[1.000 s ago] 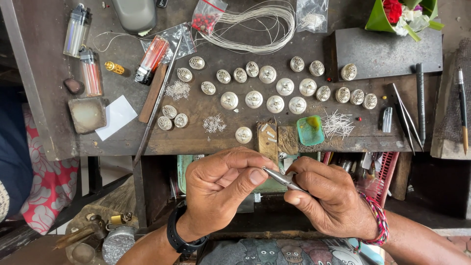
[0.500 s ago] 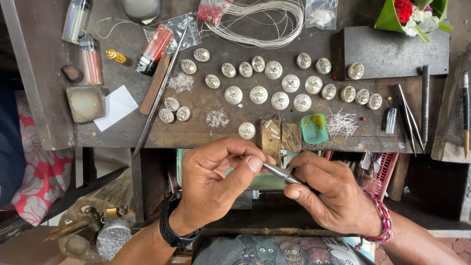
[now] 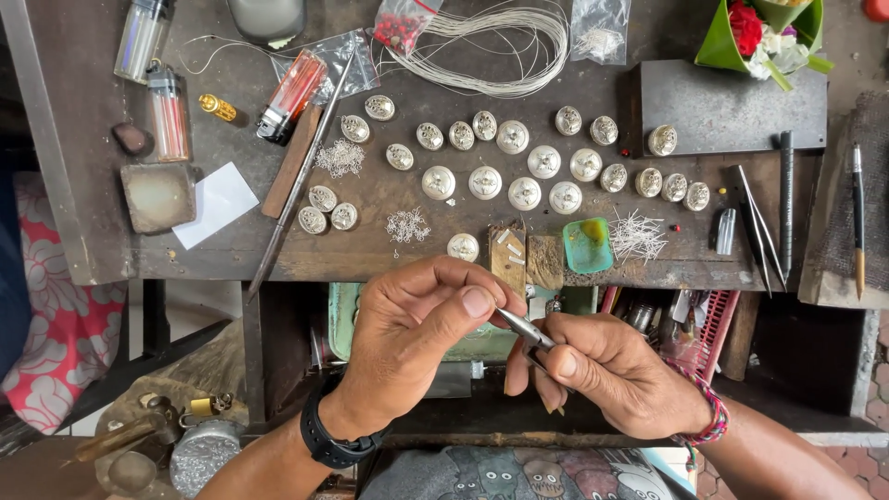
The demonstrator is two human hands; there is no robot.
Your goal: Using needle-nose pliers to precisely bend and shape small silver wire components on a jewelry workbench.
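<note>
Jeweller's workshop: scarred wooden workbench (image 3: pixel 417 250) carrying rows of domed silver pieces (image 3: pixel 525 193), coiled silver wire (image 3: pixel 500 42), tweezers (image 3: pixel 755 222), small heaps of wire findings (image 3: pixel 407 225) (gas lighters (image 3: pixel 169 111) at the left edge).

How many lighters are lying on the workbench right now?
3. A clear lighter lies at the bench's top left corner, a pink lighter just below it, and an orange lighter to their right, beside a wooden stick. More may be out of frame.

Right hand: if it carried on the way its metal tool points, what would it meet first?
The right hand aims its slim metal tool up-left, and the tip already meets the left hand at its pinched thumb and forefinger. Whether it actually touches is unclear.
</note>
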